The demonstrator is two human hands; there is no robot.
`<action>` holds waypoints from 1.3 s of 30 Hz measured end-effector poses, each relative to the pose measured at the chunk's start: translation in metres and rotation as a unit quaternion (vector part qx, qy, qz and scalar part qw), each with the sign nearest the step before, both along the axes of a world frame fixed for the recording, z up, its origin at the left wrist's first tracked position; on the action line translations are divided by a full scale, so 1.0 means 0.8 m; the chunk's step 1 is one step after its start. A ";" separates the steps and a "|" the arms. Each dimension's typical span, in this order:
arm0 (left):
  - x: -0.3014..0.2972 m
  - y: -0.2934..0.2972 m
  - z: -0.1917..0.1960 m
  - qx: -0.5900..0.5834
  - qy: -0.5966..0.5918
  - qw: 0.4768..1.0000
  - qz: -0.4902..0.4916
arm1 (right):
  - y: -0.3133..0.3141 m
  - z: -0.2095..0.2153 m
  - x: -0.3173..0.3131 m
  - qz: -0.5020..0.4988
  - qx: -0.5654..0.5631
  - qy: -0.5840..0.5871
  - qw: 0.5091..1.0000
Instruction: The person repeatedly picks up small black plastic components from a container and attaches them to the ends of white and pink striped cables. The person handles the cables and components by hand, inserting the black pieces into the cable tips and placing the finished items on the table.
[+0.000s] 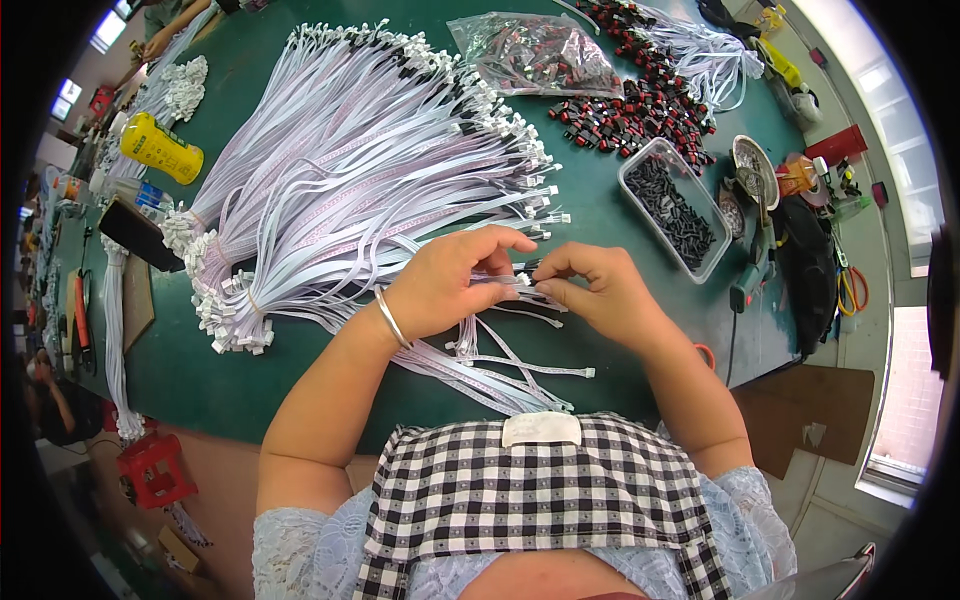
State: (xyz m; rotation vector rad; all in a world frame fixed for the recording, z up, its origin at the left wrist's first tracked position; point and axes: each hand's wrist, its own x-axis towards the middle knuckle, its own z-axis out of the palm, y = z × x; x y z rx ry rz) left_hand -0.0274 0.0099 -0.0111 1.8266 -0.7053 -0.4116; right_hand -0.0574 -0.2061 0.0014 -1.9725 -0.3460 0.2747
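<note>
My left hand [440,285], with a bangle on its wrist, is closed on a white flat ribbon cable near the middle of the green table. The cable's small white connector [522,280] shows at the fingertips. Close to that connector, my right hand [605,292] pinches with thumb and forefinger. A small dark bit shows between the two hands, but what the right fingers hold is too small to name. Beyond my left hand spreads a big fan of white ribbon cables [350,170] with white end connectors. Several loose cables [480,375] lie below my hands.
A clear plastic box [672,205] of small black pieces stands right of my hands. Behind it are a heap of red-and-black parts [635,120] and a clear bag [535,50]. A yellow bottle [160,148], a green-handled tool [750,280] and orange-handled scissors [853,290] lie further out.
</note>
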 end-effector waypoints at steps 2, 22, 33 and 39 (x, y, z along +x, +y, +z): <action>-0.002 -0.001 -0.002 0.001 0.025 1.000 -0.004 | 0.003 0.003 0.000 0.002 -0.011 0.014 1.000; -0.020 -0.013 0.019 -0.045 0.008 0.995 0.091 | -0.016 -0.026 0.011 -0.022 -0.206 -0.160 0.965; -0.014 -0.018 0.006 -0.008 0.163 0.984 0.075 | 0.000 0.008 0.002 0.004 -0.079 -0.078 0.994; -0.016 -0.015 0.006 -0.059 0.123 0.986 0.095 | 0.002 0.001 0.005 -0.019 -0.040 -0.060 0.997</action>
